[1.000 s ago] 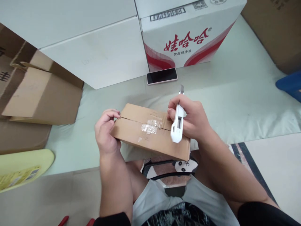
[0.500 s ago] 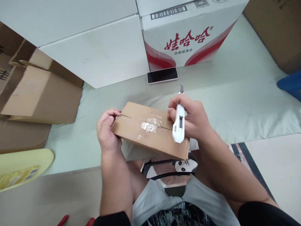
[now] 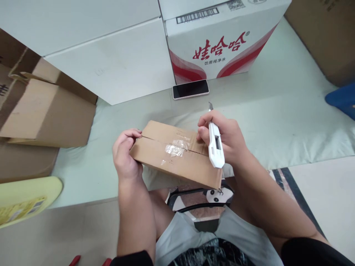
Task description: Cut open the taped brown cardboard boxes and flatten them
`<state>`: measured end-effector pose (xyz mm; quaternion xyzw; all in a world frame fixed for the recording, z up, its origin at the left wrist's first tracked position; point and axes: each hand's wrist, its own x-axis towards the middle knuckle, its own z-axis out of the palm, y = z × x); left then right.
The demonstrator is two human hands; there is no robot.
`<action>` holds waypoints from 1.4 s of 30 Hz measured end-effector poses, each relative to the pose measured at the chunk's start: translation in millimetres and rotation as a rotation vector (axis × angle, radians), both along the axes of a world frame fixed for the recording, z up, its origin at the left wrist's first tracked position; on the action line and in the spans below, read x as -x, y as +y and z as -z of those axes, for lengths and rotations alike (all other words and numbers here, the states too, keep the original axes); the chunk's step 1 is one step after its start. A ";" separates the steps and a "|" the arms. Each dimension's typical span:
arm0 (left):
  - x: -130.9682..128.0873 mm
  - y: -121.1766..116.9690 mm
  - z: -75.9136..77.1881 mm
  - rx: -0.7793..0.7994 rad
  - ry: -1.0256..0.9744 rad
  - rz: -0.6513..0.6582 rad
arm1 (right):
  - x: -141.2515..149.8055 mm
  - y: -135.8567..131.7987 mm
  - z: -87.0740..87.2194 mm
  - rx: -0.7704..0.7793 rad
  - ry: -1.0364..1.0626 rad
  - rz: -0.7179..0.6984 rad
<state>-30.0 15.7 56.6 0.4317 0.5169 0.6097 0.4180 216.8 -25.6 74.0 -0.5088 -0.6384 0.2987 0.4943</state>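
A small brown cardboard box (image 3: pixel 177 166) is tilted above my lap, its top crossed by a seam with a patch of clear tape (image 3: pixel 176 147). My left hand (image 3: pixel 126 151) grips the box by its left end, thumb and fingers closed on the edge. In my right hand (image 3: pixel 224 136) is a white utility knife (image 3: pixel 215 147), its short blade (image 3: pixel 210 106) pointing away from me. That hand rests against the right part of the box, and its fingertips touch the top near the seam.
Behind the box a phone (image 3: pixel 190 89) lies on the pale green cloth (image 3: pixel 277 122), against a white-and-red water carton (image 3: pixel 222 51). Large white boxes (image 3: pixel 111 70) stand beside it. Open brown cartons (image 3: pixel 63 114) are at left, with a yellow object (image 3: pixel 30 199) below; a blue object (image 3: pixel 342 99) is at right.
The knife has turned in my right hand: its handle end has swung right and its blade tip slightly left. The box and my left hand stay nearly where they were.
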 end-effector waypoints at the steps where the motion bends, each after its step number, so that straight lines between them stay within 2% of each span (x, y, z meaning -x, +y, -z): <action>1: -0.1 0.2 -0.1 0.006 -0.006 -0.002 | 0.0 -0.3 0.4 0.008 0.003 -0.001; 14: 2.6 -0.6 2.0 0.038 0.044 0.001 | -0.6 -1.5 -1.7 0.066 -0.002 -0.015; 23: -1.9 -1.6 -1.3 0.024 0.014 -0.023 | 1.5 -0.1 0.9 0.035 -0.015 0.000; 30: 0.7 -0.9 2.8 0.007 0.022 -0.014 | 1.0 0.5 -1.2 -0.021 -0.020 0.010; 42: -4.0 0.0 -1.3 0.048 -0.009 -0.057 | 1.5 0.8 -1.4 -0.018 -0.001 0.001</action>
